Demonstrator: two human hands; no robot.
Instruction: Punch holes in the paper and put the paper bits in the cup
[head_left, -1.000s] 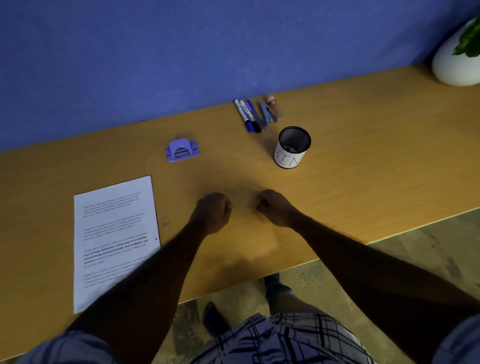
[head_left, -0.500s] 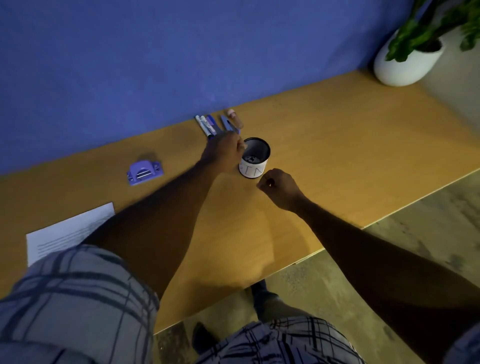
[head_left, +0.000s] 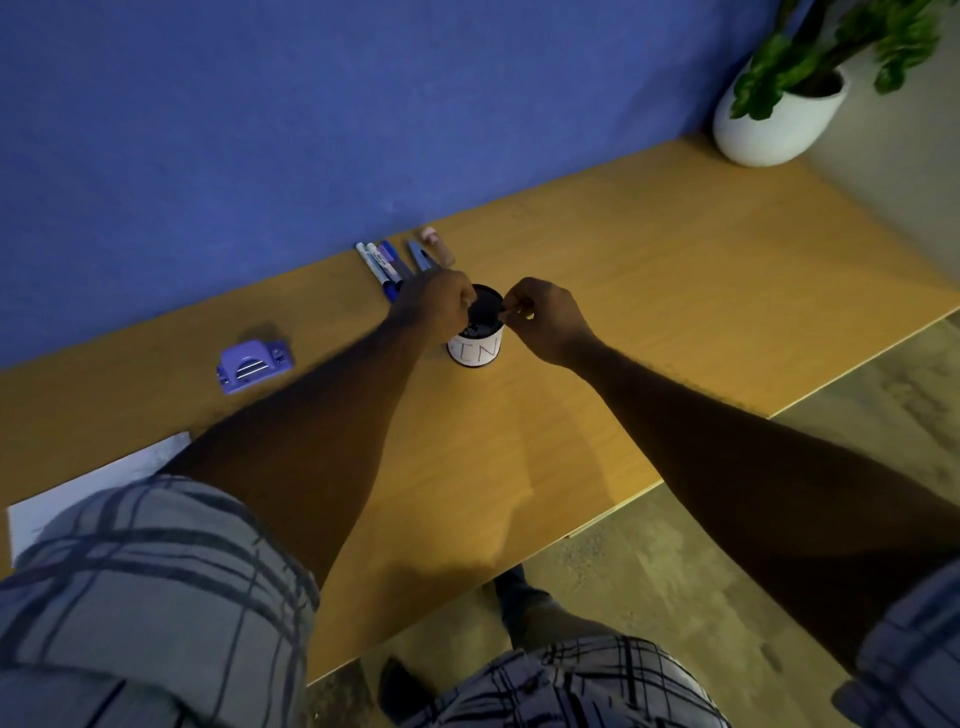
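Both hands, left hand (head_left: 434, 306) and right hand (head_left: 540, 318), hover pinched over the cup (head_left: 475, 349); featherlight paper bits, too small to see, likely cling to fingertips.

An office desk corner: wooden desk (head_left: 649, 270), markers (head_left: 382, 265), hole punch (head_left: 253, 365), blue partition wall (head_left: 311, 130), potted plant (head_left: 784, 104).
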